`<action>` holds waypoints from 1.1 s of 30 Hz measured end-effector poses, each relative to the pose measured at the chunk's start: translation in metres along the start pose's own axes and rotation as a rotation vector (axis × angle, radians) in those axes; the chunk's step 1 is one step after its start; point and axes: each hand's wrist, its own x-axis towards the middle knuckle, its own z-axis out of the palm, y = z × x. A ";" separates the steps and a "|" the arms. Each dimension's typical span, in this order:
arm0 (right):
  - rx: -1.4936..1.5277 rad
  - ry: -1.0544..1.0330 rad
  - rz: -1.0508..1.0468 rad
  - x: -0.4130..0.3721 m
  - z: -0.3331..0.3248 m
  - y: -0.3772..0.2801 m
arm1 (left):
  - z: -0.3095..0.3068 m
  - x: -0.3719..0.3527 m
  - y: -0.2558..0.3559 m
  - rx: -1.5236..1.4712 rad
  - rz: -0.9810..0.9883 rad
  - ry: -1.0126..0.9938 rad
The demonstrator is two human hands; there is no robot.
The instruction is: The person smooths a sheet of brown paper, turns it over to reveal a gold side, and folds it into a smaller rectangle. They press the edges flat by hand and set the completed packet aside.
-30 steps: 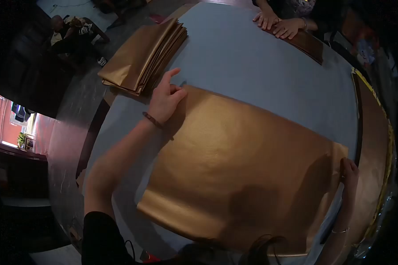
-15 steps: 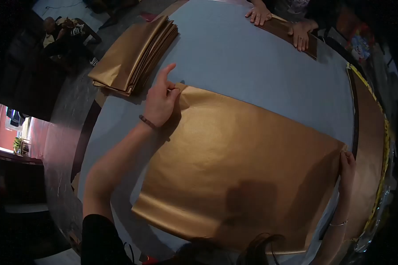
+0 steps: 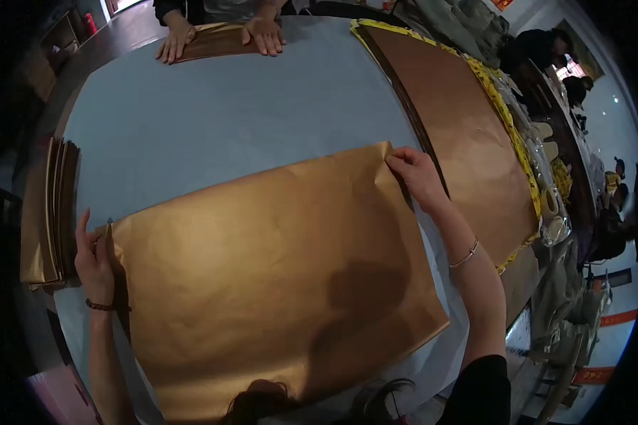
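Observation:
A large gold-brown sheet of paper lies across the near part of the blue-grey table top. My left hand pinches its far left corner between thumb and fingers, with the index finger raised. At the far right corner, my right hand grips the paper between thumb and fingertips, and that corner is slightly lifted. Shadows fall over the sheet's right and lower parts. Its near edge is partly hidden by hair at the bottom of the view.
A folded gold stack stands at the left edge. Across the table, a co-worker's hands press on a folded brown piece. Flat brown sheets with yellow tape edging lie at the right. Other people are farther right.
The view has swung to the right, so the stack and the co-worker now appear farther left. Both my hands still hold the sheet's corners.

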 end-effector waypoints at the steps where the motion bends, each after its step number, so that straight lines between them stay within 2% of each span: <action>1: -0.017 0.004 -0.011 0.001 -0.001 0.001 | 0.002 -0.001 0.001 -0.003 0.011 0.001; 3: 0.007 -0.033 0.060 0.000 -0.007 -0.007 | 0.005 -0.001 0.001 0.114 0.060 0.032; 6: -0.117 -0.081 0.172 -0.002 -0.011 -0.024 | 0.005 -0.001 -0.003 0.239 0.090 0.018; 9: -0.190 -0.041 0.075 0.000 -0.009 -0.016 | 0.006 -0.001 -0.003 0.236 0.126 0.011; 10: -0.353 0.008 -0.065 -0.002 -0.009 -0.015 | 0.005 0.000 -0.002 0.237 0.128 0.010; 13: -0.528 0.006 -0.050 -0.005 -0.009 -0.017 | 0.003 0.001 -0.005 0.267 0.123 -0.024; 14: -0.566 -0.030 0.009 -0.007 -0.010 -0.023 | 0.005 0.002 -0.009 0.307 0.201 0.008; 15: -0.565 -0.031 0.010 -0.008 -0.010 -0.023 | 0.006 0.002 -0.011 0.346 0.277 0.041; 21: -0.532 -0.052 -0.081 -0.006 -0.014 -0.017 | 0.008 0.002 -0.003 0.353 0.211 0.001; 24: -0.402 -0.071 -0.033 0.000 -0.017 -0.014 | 0.007 0.001 -0.003 0.298 0.188 0.011; 26: -0.265 -0.108 0.075 0.005 -0.019 -0.007 | 0.005 0.001 -0.008 0.289 0.172 0.002; 27: -0.177 -0.101 0.038 0.005 -0.017 -0.005 | 0.005 0.002 -0.011 0.274 0.159 -0.008; 31: -0.245 -0.045 0.012 0.004 -0.014 -0.008 | 0.003 0.001 -0.002 0.233 0.117 -0.020; 33: -0.253 -0.067 0.031 0.004 -0.016 -0.008 | 0.001 0.001 0.004 0.144 -0.005 -0.054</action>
